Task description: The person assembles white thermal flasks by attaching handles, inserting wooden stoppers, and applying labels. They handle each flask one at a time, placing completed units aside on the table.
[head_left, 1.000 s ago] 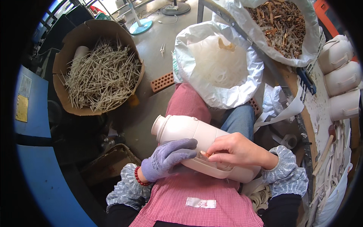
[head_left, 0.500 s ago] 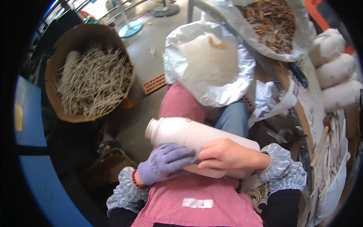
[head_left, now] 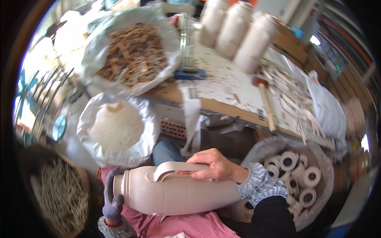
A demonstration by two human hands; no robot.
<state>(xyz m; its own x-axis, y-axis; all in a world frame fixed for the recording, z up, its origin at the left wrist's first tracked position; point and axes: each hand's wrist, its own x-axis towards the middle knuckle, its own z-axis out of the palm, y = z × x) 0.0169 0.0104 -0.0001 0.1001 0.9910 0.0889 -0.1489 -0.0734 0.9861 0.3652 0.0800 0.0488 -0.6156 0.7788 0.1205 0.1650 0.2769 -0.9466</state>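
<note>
A pale pink plastic thermos jug (head_left: pixel 178 194) lies on its side across my lap, its neck to the left and its handle on the upper side. My left hand (head_left: pixel 112 202), in a purple glove, is curled around the neck, fingers and thumb on either side of the rim. My bare right hand (head_left: pixel 214 164) grips the rear part of the handle (head_left: pixel 168 168), the thumb lying along it. A copper-coloured strip (head_left: pixel 185 172) shows at the handle, just ahead of the thumb. The jug's base end is partly covered by my right sleeve.
Ahead is a workbench (head_left: pixel 222 99) with several upright jugs (head_left: pixel 256 43), a mallet (head_left: pixel 265 103) and pale strips (head_left: pixel 289 89). Sacks hold brown pieces (head_left: pixel 133 53) and white material (head_left: pixel 117 127). A lined container of ring-shaped parts (head_left: pixel 309 176) stands right; a box of thin sticks (head_left: pixel 61 198), left.
The view has swung right, toward the bench. The jug has turned so its handle shows. My left hand has gone from its side to its neck, my right hand onto the handle.
</note>
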